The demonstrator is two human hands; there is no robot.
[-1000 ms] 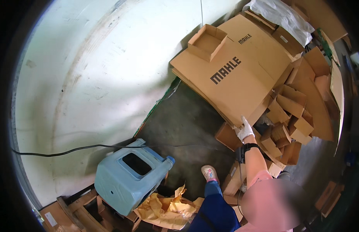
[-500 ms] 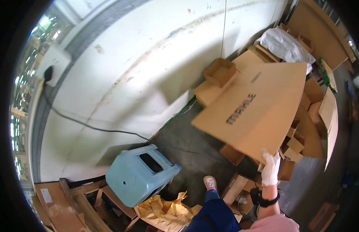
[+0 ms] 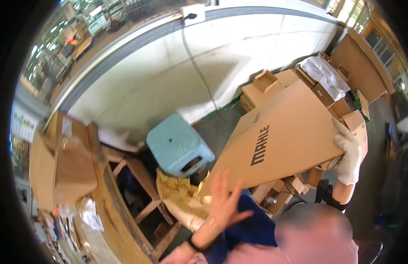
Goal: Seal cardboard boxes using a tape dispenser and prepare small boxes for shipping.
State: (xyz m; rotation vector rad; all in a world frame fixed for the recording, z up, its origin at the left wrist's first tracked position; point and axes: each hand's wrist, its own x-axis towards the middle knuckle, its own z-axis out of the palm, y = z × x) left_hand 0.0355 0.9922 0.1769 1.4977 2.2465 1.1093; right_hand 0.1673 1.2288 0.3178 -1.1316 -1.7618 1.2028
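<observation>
A large flattened cardboard box [image 3: 296, 136], brown with dark print, slants across the middle right in front of me. My right hand [image 3: 350, 154], in a white glove, is closed on its right edge; part of the grip is hidden. My left hand [image 3: 225, 200] is bare, with its fingers spread, beside the sheet's lower left corner. It holds nothing, and I cannot tell whether its fingertips touch the cardboard.
A light blue plastic stool [image 3: 175, 143] lies tipped by the white wall [image 3: 169, 79]. Crumpled yellow-brown paper [image 3: 182, 193] lies near my legs. Wooden framing [image 3: 125, 215] and an open carton [image 3: 74, 171] stand at left. White plastic sheeting [image 3: 325, 72] covers boxes at far right.
My left hand has come into view, fingers spread. My right hand has shifted up and right along the box's edge, and the sheet has swung lower and closer. The view has turned.
</observation>
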